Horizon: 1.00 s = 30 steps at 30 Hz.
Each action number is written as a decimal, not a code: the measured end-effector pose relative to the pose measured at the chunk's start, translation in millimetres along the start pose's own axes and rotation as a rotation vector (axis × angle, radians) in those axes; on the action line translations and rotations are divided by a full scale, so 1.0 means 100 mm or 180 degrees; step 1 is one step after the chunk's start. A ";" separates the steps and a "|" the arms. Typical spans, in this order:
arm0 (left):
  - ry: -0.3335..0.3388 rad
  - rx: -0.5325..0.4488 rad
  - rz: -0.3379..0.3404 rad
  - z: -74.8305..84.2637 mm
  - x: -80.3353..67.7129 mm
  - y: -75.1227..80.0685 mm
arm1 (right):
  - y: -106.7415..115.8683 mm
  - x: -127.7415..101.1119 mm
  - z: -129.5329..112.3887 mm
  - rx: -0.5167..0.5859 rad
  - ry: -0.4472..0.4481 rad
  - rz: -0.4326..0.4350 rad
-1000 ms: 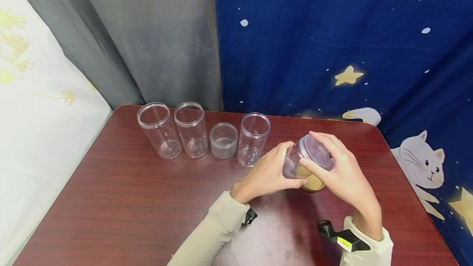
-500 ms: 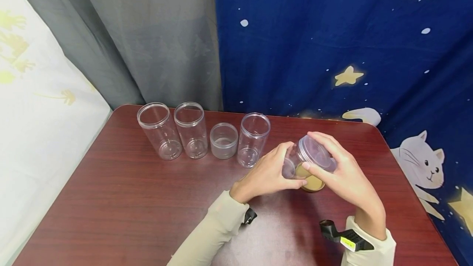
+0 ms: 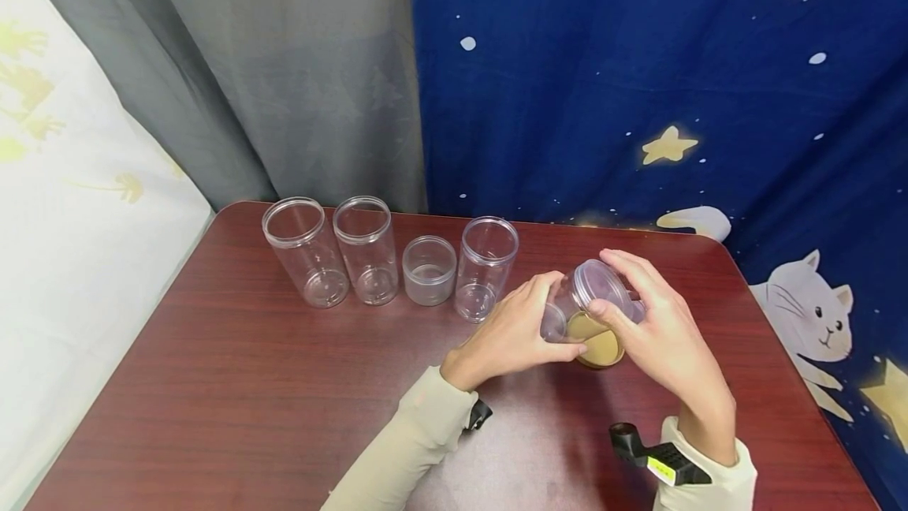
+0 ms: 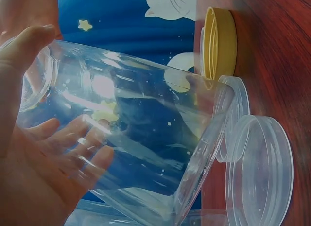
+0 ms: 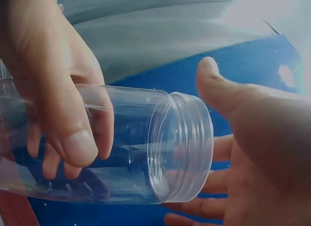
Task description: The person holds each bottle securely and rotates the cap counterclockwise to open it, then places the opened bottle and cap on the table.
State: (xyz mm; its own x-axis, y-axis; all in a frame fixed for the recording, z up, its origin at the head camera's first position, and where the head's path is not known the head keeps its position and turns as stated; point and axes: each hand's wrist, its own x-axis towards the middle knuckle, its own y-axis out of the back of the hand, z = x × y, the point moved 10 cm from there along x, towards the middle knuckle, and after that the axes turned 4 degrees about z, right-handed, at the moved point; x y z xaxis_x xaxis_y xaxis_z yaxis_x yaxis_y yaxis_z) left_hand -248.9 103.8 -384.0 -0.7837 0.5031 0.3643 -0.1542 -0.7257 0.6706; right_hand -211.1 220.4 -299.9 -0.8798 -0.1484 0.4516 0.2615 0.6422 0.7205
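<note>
A clear, smooth-walled plastic jar (image 3: pixel 578 307) with a threaded neck is held tilted above the table (image 3: pixel 248 385), toward its far right corner, mouth pointing up and to the right. The left hand (image 3: pixel 507 337) grips the jar's body, fingers curled over the top and thumb underneath; in the right wrist view the thumb lies across the transparent wall. The right hand (image 3: pixel 656 337) cups the jar's mouth end, fingers curved round the ribbed rim (image 5: pixel 187 148) and thumb arched above it; a gap shows between the palm and the rim in that view.

Just below the jar, a round yellow lid (image 3: pixel 599 347) lies on the dark red wood-grain table, and the left wrist view shows two clear round lids (image 4: pixel 260 170) beside it.

Along the far edge stand three tall clear cylindrical jars (image 3: pixel 305 251), open-topped, with a short clear jar (image 3: pixel 429 269) between the second and third.
</note>
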 end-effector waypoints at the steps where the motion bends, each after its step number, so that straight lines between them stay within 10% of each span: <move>1: -0.0006 0.0017 0.0006 0.00 0.00 0.00 | 0.01 0.00 0.00 -0.0056 -0.0028 0.0034; 15: -0.0120 0.0297 0.0003 0.01 0.00 -0.02 | -0.01 -0.04 0.04 -0.0568 -0.0290 -0.0153; 30: -0.0056 0.0181 -0.0041 0.01 0.00 -0.03 | 0.01 -0.03 0.02 -0.0231 -0.0134 -0.0198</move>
State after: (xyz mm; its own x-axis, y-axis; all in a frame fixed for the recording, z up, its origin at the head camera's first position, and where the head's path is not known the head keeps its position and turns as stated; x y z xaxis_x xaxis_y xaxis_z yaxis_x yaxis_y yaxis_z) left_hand -248.0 106.3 -385.2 -0.7710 0.5208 0.3665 -0.1293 -0.6915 0.7107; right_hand -209.4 223.0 -302.0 -0.9108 -0.1536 0.3833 0.2326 0.5762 0.7835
